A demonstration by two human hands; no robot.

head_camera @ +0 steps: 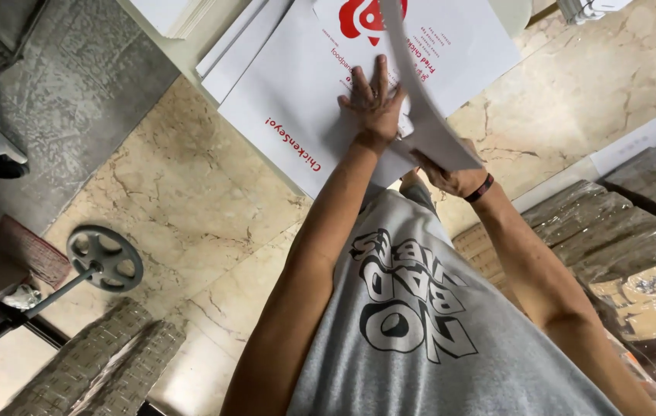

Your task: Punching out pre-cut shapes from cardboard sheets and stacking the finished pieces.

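Head view, white red-printed cardboard sheet [297, 85], flap [420, 108] lifted, hands pressing

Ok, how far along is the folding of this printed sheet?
Early: no finished fold shows. In hand: the left hand presses the white printed sheet flat while the right hand lifts one flap. Left: the other sides, and the stack of flat sheets beside it looks untouched.
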